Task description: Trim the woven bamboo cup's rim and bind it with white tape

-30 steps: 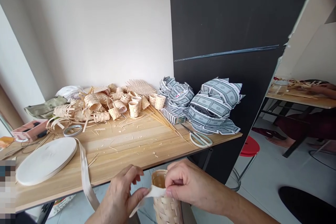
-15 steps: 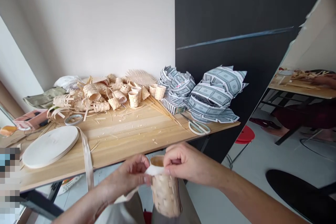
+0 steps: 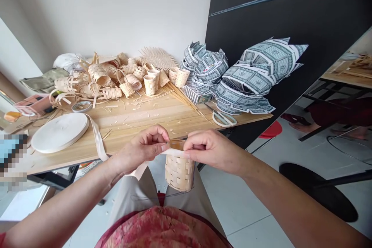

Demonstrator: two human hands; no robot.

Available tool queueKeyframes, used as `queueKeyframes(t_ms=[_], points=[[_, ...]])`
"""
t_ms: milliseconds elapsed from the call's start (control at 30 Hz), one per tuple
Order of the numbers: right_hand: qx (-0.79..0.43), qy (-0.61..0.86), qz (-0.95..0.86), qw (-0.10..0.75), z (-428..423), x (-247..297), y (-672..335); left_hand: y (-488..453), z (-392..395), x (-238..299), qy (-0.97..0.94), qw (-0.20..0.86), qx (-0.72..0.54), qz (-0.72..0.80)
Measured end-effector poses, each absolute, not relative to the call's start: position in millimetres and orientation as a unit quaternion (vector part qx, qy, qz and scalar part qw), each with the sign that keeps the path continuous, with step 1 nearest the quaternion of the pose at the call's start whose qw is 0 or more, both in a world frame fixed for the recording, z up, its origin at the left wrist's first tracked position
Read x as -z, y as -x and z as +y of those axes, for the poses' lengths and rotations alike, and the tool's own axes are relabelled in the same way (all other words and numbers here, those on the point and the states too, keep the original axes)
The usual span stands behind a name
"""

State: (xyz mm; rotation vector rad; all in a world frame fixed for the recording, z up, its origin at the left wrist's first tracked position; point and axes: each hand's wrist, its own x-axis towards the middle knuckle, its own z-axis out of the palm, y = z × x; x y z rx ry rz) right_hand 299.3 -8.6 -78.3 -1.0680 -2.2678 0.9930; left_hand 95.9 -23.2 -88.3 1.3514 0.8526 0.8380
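Tape (image 3: 175, 151) lies along just the near rim of the basket (image 3: 178, 171) above your lap, your left hand (image 3: 142, 150) and right hand (image 3: 213, 151) both pinching it there. Far rim looks bare, so most seems left.

Both forearms are bare up to the left hand (image 3: 142, 151) and the right hand (image 3: 210, 150). A mottled pink-and-red fabric top (image 3: 162, 228) covers the torso, and a sliver of red cloth sleeve (image 3: 1, 237) edges the left upper arm. Plain beige cloth trousers (image 3: 130, 197) cover both legs.
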Motion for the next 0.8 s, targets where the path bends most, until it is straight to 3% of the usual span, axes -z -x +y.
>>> queueKeyframes(t_ms=[367,800], points=[[-0.37,0.362,-0.815,0.261,-7,82,-301,-100,-17,71,-0.593,0.618,-0.329,0.398],[-0.291,0.36,-0.835,0.298,-15,80,-297,-98,-11,65,-0.605,0.618,-0.296,0.406]])
